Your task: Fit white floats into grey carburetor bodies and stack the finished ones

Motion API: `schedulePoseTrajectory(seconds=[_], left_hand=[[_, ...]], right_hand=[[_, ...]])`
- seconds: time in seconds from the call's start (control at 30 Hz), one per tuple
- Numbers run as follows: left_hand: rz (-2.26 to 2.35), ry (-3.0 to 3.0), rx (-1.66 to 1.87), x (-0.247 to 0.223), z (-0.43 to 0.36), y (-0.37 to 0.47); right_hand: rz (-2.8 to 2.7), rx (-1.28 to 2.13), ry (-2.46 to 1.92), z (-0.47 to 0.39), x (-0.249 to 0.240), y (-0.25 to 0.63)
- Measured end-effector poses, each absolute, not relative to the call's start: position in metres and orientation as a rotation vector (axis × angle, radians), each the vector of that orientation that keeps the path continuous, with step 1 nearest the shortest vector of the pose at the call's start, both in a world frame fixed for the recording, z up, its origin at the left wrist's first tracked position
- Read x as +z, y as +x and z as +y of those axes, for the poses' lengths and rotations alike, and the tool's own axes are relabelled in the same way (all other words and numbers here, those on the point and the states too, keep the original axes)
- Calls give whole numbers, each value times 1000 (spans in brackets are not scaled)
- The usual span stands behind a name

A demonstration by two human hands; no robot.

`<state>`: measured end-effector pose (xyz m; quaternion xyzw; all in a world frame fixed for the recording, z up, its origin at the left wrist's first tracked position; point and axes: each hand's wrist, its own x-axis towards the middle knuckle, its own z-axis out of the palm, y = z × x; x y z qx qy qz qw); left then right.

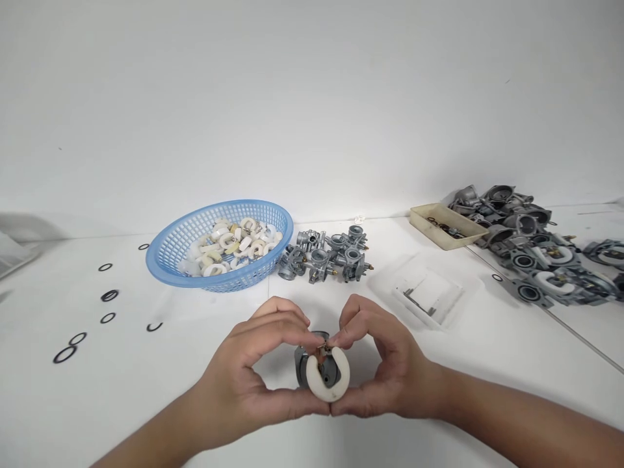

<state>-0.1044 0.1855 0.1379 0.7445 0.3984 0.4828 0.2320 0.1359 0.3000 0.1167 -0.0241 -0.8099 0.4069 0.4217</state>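
White float [324,392]: a U-shape, near middle of the scene, between both hands; its open end points far, and it sits in front of the grey metal body's open face.
Metal body [301,371]: grey, round-mouthed, directly behind the float; a small brass-coloured piece shows at the float's opening.
Left hand [238,369]: gripping the metal body — thumb at the float's near end, index fingertip at the brass-coloured piece, fingers bent.
Right hand [402,365]: gripping the same body from the right, thumb tip beside the left thumb, index fingertip at the float's far end.
Black rings [64,355]: scattered over the left of the white table [121,390], one curved piece [155,327] nearby.
Clear tray [451,311]: right of middle, dark pins in it.
Blue basket [181,280]: left and farther off, heaped with more floats.
Carburetor bodies [319,261]: clustered just right of the basket.
Cream box [451,241]: far right — small dark parts inside.
Metal pile [526,224]: right of that box, some pieces with white floats.
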Motion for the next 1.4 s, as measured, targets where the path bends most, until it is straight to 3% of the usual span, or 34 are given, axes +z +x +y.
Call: schedulePoseTrajectory(seconds=[0.37, 0.63, 1.4], left_hand=[[1171, 2031, 1290, 140, 186, -95], [1246, 1942, 1105, 134, 184, -97], [1398, 2066, 1103, 128, 183, -92]], right_hand=[[-2096, 1078, -46, 308, 118, 140], [-2153, 1187, -282, 324, 118, 152], [-2121, 1378, -406, 311, 112, 144]])
